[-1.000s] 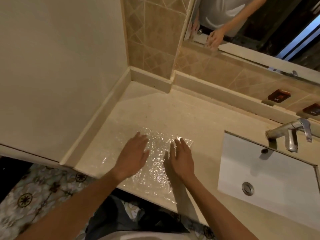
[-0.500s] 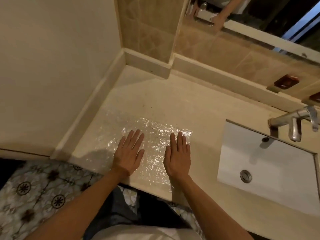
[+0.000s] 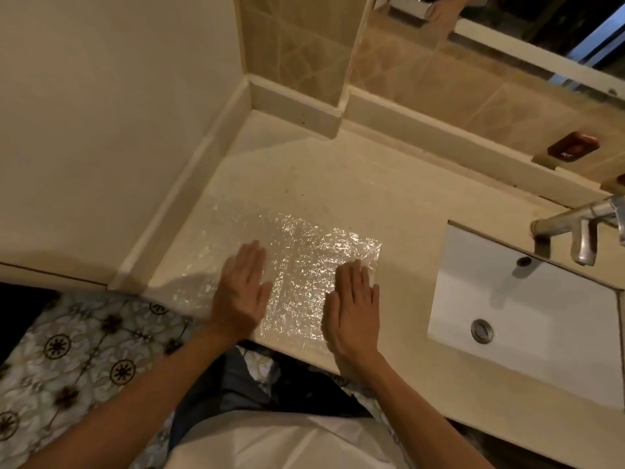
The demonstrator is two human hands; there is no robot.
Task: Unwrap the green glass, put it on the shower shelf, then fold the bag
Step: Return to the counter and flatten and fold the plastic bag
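Note:
A clear, crinkled bubble-wrap bag point(image 3: 297, 265) lies flat on the beige counter point(image 3: 338, 184), near its front edge and left of the sink. My left hand point(image 3: 241, 289) rests palm down on the bag's left part, fingers straight and together. My right hand point(image 3: 353, 306) presses palm down on the bag's right edge, close to its near right corner. Neither hand grips anything. No green glass or shower shelf is in view.
A white sink basin point(image 3: 527, 319) with a metal tap point(image 3: 578, 228) sits to the right. The counter meets a cream wall point(image 3: 101, 130) on the left and a tiled backsplash with a mirror point(image 3: 507, 32) behind. Patterned floor tiles point(image 3: 77, 360) show below.
Both hands have slid apart across the bag and drawn back toward the counter's front edge, the right hand reaching the bag's right side. The bag lies flatter. The camera has tilted downward.

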